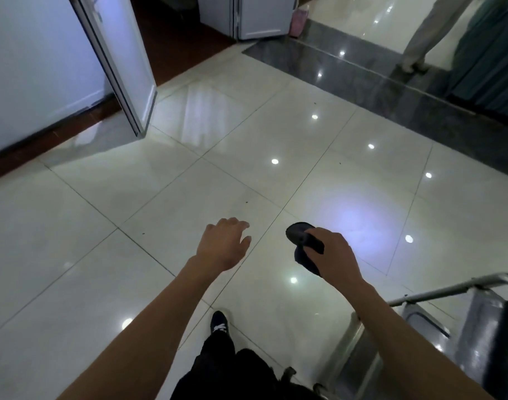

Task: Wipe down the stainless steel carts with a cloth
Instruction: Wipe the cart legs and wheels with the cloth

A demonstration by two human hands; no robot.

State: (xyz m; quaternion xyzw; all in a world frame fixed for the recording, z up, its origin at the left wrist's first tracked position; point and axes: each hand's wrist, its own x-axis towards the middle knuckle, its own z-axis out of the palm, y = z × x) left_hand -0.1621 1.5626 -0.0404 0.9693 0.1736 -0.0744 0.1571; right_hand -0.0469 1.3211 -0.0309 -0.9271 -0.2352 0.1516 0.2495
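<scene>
We stood on a glossy tiled floor point(189, 174), our right hand point(335, 255) with fingers clamped on a dark cloth point(300, 239), bunched and drooping; it looked soft and light, best gripped in a wad. Our left hand point(222, 246) hovered left of the cloth, fingers apart, holding nothing. A stainless steel cart point(437, 336) stood below and right of the cloth, contents unclear

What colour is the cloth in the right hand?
The cloth is dark, nearly black, seen in the head view.
</scene>
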